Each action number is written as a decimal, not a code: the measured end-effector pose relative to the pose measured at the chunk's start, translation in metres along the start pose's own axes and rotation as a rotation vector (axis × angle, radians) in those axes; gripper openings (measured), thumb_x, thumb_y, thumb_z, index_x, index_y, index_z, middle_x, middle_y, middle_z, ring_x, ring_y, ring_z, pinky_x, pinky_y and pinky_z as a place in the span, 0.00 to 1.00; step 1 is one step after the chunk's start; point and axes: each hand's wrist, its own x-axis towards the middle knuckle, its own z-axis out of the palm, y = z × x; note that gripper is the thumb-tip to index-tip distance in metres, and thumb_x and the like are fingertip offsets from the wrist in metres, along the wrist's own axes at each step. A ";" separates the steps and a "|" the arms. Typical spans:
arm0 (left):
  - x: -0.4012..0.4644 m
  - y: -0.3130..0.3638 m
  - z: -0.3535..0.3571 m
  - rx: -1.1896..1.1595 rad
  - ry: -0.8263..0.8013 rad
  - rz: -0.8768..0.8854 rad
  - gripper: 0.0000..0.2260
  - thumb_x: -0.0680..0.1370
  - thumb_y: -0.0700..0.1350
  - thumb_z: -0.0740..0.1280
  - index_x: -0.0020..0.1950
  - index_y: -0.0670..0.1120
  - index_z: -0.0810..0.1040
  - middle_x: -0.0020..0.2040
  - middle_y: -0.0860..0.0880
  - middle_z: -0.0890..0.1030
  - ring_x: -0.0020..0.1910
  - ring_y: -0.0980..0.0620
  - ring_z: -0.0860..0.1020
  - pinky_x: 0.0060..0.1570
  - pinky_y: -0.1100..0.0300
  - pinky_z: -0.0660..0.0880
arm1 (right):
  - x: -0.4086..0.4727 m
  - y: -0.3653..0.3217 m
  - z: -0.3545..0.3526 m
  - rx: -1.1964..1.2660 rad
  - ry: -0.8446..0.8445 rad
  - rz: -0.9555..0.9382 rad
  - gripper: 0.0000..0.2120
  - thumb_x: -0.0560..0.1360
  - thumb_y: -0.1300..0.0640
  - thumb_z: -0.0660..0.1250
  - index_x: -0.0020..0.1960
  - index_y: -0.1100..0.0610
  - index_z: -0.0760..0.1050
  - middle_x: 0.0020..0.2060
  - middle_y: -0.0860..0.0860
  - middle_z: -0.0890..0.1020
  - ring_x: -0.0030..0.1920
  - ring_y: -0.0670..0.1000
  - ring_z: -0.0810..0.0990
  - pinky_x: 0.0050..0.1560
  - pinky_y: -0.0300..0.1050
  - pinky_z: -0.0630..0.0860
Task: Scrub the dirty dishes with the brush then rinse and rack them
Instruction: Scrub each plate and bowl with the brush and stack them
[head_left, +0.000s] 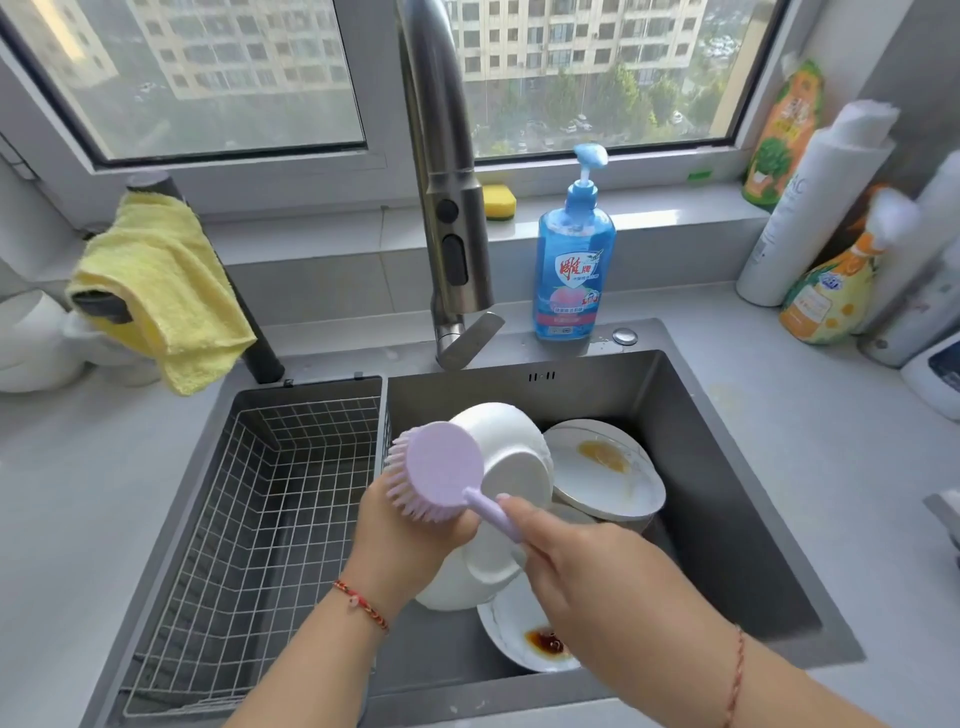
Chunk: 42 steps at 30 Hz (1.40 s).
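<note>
Right hand (582, 561) gripped the lilac dish brush (441, 470) by its handle, bristles facing the left hand (410, 540). Left hand held a white bowl (511, 457) tilted over the sink (727, 467); finger positions hidden behind the brush. Sink contents: plate with orange residue (605, 470) at the back right, plate with dark sauce (530, 636) at the front, another white dish (457, 587) under the hands. Wire rack basket (249, 519) sat in the sink's left section, nothing visible in it. Blue pump soap bottle (574, 260) stood on the bench behind the sink, beside the faucet (447, 208).
</note>
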 end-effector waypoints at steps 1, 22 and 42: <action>0.000 0.000 0.000 -0.006 -0.001 0.022 0.15 0.68 0.52 0.67 0.46 0.42 0.80 0.40 0.54 0.78 0.42 0.61 0.73 0.48 0.79 0.64 | 0.000 0.000 -0.002 -0.007 0.004 0.000 0.25 0.82 0.48 0.47 0.70 0.25 0.41 0.39 0.49 0.77 0.38 0.53 0.74 0.41 0.49 0.72; -0.005 -0.002 -0.009 -0.114 -0.024 -0.030 0.22 0.56 0.55 0.75 0.48 0.49 0.80 0.43 0.51 0.83 0.41 0.59 0.80 0.45 0.64 0.77 | 0.007 0.004 -0.009 0.111 0.043 0.041 0.23 0.81 0.47 0.50 0.70 0.26 0.49 0.37 0.48 0.77 0.36 0.51 0.72 0.38 0.46 0.70; 0.006 0.005 -0.107 0.659 0.086 0.755 0.20 0.57 0.39 0.82 0.33 0.46 0.71 0.25 0.52 0.71 0.21 0.56 0.67 0.27 0.77 0.57 | 0.016 0.080 0.025 0.522 -0.004 0.336 0.18 0.81 0.54 0.57 0.54 0.29 0.72 0.20 0.41 0.70 0.24 0.42 0.64 0.27 0.36 0.60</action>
